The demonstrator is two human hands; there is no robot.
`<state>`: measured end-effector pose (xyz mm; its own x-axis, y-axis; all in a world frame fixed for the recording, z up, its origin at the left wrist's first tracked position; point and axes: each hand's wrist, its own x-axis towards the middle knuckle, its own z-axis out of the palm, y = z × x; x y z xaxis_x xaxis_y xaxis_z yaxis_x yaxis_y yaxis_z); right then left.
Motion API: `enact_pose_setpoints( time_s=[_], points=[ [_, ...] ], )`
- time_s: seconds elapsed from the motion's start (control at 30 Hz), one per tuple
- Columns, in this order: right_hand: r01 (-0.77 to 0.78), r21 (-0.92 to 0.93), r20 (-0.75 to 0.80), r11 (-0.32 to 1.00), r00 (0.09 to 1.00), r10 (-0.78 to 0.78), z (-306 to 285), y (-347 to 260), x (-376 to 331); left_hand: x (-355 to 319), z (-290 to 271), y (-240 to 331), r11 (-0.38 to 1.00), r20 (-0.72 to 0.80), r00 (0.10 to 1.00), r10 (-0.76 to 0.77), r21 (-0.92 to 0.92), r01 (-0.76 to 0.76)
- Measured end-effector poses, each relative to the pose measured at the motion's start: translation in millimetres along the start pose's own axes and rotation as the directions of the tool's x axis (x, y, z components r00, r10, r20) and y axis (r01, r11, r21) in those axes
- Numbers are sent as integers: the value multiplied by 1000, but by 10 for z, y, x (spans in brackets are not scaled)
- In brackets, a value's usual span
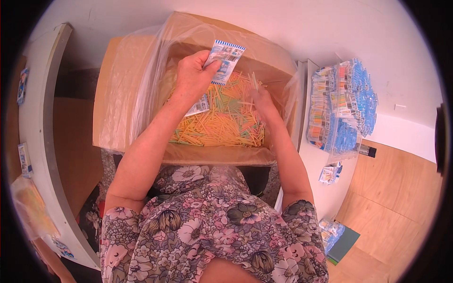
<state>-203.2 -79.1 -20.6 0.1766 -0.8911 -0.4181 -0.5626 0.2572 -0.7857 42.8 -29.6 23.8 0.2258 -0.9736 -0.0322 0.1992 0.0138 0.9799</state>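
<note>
My left hand (194, 70) pinches a small blue-and-white printed packet (229, 60) between thumb and fingers, above the cardboard box (214, 154). Many thin yellow, orange and green sticks (214, 125) lie loose inside the box, which is lined with clear plastic (144, 89). Another similar packet (200, 106) rests on the sticks, partly behind my left forearm. At the right side of the pile, my right hand (263, 103) is closed around a few thin sticks (255, 81); its fingertips are blurred.
Right of the box, stacked filled packets (342, 101) stand on a white surface, with a loose packet (330, 173) nearer me. A green flat item (344, 245) lies lower right. On the left is a white table (47, 141) with packets; another person's arm (52, 262) shows below.
</note>
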Motion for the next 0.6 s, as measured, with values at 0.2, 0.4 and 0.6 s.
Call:
enact_pose_setpoints(
  time_s=[0.2, 0.4, 0.6],
  points=[
    [-260, 403, 91, 878, 966, 244, 231, -262, 271, -6, -4, 0, 995, -28, 999, -34, -90, 32],
    [-285, 545, 242, 788, 954, 178, 151, -147, 511, 15, 41, 39, 993, -6, 999, -41, -111, 40],
    [-274, 589, 288, 760, 950, 119, 95, -512, -115, -12, -66, -13, 990, 85, 992, -90, -103, 98]
  ],
)
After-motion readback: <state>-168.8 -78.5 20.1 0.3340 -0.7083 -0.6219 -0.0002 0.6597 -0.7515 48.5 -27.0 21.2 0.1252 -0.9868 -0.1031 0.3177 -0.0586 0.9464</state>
